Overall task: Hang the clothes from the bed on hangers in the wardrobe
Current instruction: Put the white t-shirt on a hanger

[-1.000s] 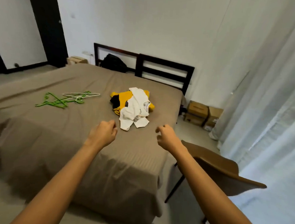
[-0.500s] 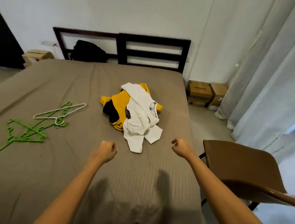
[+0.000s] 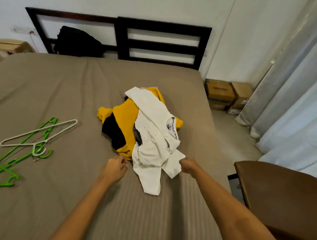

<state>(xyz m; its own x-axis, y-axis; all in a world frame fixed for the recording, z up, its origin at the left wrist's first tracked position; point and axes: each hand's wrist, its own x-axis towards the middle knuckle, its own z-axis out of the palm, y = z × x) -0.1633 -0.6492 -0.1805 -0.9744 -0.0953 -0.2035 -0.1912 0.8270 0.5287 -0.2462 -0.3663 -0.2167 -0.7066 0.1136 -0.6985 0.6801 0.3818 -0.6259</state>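
- The white shirt (image 3: 153,137) is found near the middle of the bed (image 3: 64,90), laid over a yellow and black top (image 3: 123,114).
- Compared with half a second ago, the pile is seen closer, and both hands have been brought forward to its near edge.
- The left hand (image 3: 115,166) is kept with curled fingers just beside the hem of the yellow and black top; no cloth is seen inside it.
- The right hand (image 3: 187,165) is pressed against a corner of the white shirt, also curled; whether the cloth is already pinched cannot be told.
- From this it is judged that the first garment is about to be picked up, and that no hanging has been done yet.
- Two garments are counted; a third under them cannot be excluded.
- One white hanger (image 3: 39,132) is counted to the left, well apart from the pile, on a tangle of green hangers (image 3: 4,185) whose number cannot be told.
- One chair (image 3: 278,194) and one black bag (image 3: 77,42) are counted.
- The wardrobe is not shown.
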